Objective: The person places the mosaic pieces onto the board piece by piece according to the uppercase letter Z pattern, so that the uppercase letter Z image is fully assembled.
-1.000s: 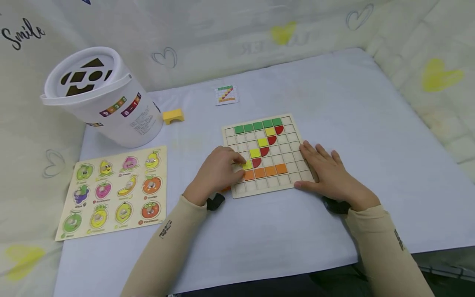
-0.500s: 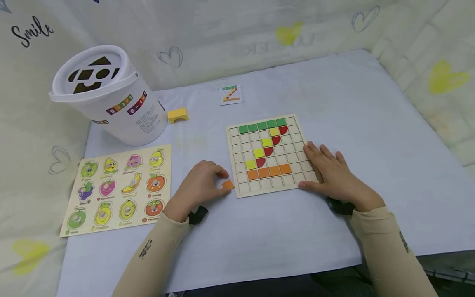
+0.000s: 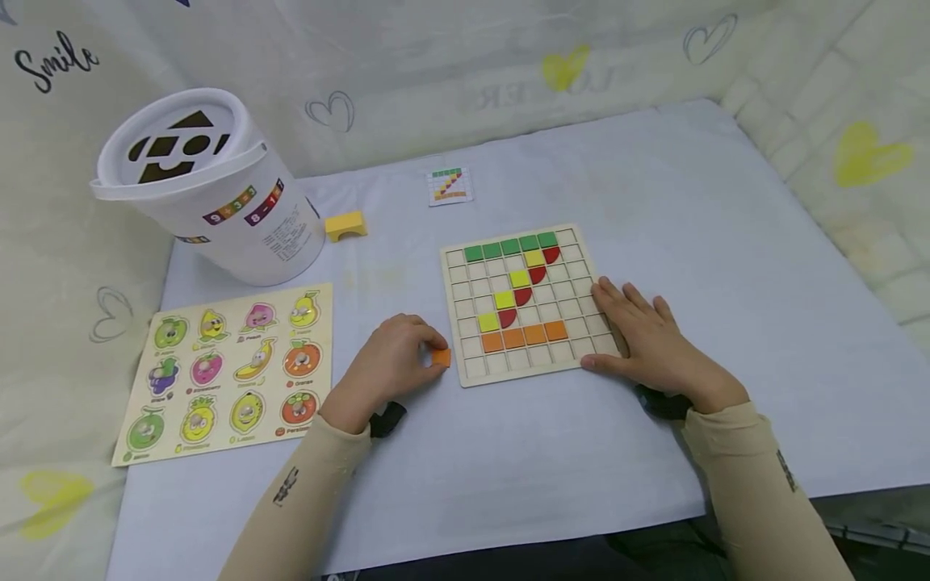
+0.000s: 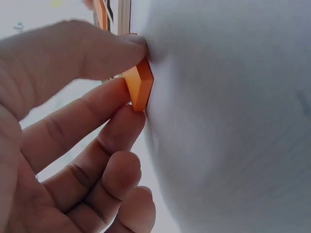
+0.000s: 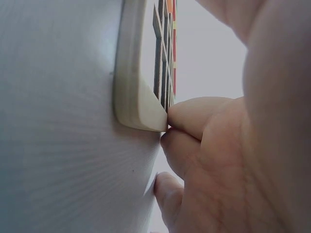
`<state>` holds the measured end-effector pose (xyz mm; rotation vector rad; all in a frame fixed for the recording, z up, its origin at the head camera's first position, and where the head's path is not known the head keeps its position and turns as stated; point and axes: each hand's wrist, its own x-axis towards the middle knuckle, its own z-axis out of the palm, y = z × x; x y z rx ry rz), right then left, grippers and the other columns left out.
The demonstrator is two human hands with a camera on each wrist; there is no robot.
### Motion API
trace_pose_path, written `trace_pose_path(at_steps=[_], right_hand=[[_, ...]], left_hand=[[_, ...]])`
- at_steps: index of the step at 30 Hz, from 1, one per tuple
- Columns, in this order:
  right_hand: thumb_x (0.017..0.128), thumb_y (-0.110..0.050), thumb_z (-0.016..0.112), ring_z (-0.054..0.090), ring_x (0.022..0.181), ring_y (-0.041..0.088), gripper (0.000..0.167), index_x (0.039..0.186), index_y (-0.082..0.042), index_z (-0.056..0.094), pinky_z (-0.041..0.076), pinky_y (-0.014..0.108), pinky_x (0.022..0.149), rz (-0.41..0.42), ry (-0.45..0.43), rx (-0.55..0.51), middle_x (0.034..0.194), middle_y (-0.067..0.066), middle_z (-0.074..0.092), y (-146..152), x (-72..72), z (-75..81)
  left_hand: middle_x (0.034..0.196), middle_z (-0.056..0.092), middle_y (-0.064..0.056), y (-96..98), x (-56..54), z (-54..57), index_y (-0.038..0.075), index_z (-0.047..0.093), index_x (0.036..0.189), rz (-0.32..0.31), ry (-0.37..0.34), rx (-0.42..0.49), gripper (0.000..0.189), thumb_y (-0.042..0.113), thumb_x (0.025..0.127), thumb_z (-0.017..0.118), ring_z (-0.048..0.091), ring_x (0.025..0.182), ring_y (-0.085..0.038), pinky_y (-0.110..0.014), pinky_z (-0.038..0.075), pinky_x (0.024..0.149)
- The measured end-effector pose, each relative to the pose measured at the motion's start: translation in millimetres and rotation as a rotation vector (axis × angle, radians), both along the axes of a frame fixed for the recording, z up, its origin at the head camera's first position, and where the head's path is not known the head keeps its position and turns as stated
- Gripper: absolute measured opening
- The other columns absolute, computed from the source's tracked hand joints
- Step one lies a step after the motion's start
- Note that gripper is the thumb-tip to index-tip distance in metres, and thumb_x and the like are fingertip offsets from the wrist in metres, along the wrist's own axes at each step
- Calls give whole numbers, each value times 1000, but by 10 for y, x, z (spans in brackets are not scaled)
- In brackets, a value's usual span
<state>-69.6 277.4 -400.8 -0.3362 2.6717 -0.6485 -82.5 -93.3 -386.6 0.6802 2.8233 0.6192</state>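
Left of the wooden grid board (image 3: 508,374), my left hand (image 3: 388,361) pinches an orange square tile (image 3: 441,357) between thumb and fingers. In the left wrist view that orange tile (image 4: 139,85) sits close over the white cloth, thumb above and fingertips below. My right hand (image 3: 650,343) lies with straight fingers along the board's right edge; the right wrist view has fingertips right at its corner. On the board are a green row (image 3: 511,245), a diagonal of yellow squares (image 3: 504,299) beside red quarter-round tiles (image 3: 522,297), and an orange row (image 3: 525,334).
Behind the board lies a small pattern card (image 3: 450,186). A white bucket (image 3: 240,218) with a shape-slotted lid stands at the back left, a yellow arch block (image 3: 345,225) beside it. A fruit puzzle board (image 3: 232,375) occupies the left side of the table.
My left hand left the yellow square at the board's left side, moved toward the left front and took hold of the orange tile beside the board. The right hand stayed at the edge.
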Motion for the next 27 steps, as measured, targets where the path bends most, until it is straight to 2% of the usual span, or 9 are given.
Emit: trace_pose_path(at_steps=[6, 16, 23, 27], right_hand=[[88, -61, 74, -2, 162, 46, 116, 168, -16, 4, -4, 74, 123, 1, -2, -3, 177, 10, 1, 9, 11, 2], [89, -61, 73, 0, 162, 46, 115, 168, -15, 5, -3, 73, 123, 11, 13, 2, 177, 10, 3, 15, 13, 0], [88, -62, 73, 0, 162, 45, 115, 168, -15, 5, -4, 73, 123, 5, 7, 6, 177, 10, 3, 13, 16, 6], [88, -62, 73, 0, 162, 45, 115, 168, -14, 6, -3, 74, 123, 7, 7, 6, 177, 9, 3, 10, 17, 11]], left_hand=[[89, 75, 1, 12, -26, 30, 12, 81, 93, 27, 27, -30, 13, 15, 81, 82, 62, 88, -20, -35, 55, 82], [90, 75, 1, 23, -25, 31, 12, 81, 95, 16, 4, -40, 15, 16, 80, 84, 63, 89, -18, -35, 56, 85], [83, 73, 4, 2, -31, 19, 13, 79, 89, -3, 62, -56, 13, 19, 78, 82, 60, 83, -17, -33, 54, 77], [81, 73, 5, 55, -77, 67, 14, 78, 87, -8, 99, -41, 14, 22, 76, 83, 59, 81, -16, -31, 53, 75]])
